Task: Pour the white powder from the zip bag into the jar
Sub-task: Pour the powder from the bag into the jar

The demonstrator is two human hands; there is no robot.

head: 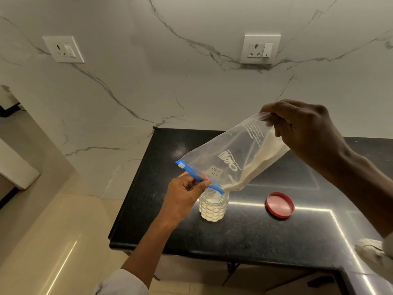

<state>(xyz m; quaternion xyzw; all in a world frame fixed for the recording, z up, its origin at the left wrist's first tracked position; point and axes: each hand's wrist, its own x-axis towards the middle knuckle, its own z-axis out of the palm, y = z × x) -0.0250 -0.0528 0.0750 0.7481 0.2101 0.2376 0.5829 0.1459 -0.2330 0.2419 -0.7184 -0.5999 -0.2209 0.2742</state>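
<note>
A clear zip bag [229, 158] with a blue zip strip is tilted mouth-down over a small clear textured jar [213, 207] on the black counter. White powder [261, 162] lies along the bag's lower edge and runs to the open corner above the jar's mouth. The jar holds white powder. My left hand [185, 194] pinches the blue zip strip beside the jar. My right hand [306, 133] grips the bag's bottom end, raised high to the right.
A red jar lid [279, 205] lies upside down on the black counter [244, 235], to the right of the jar. The counter's left and front edges drop to a beige floor [53, 241]. Two wall sockets sit on the marble wall behind.
</note>
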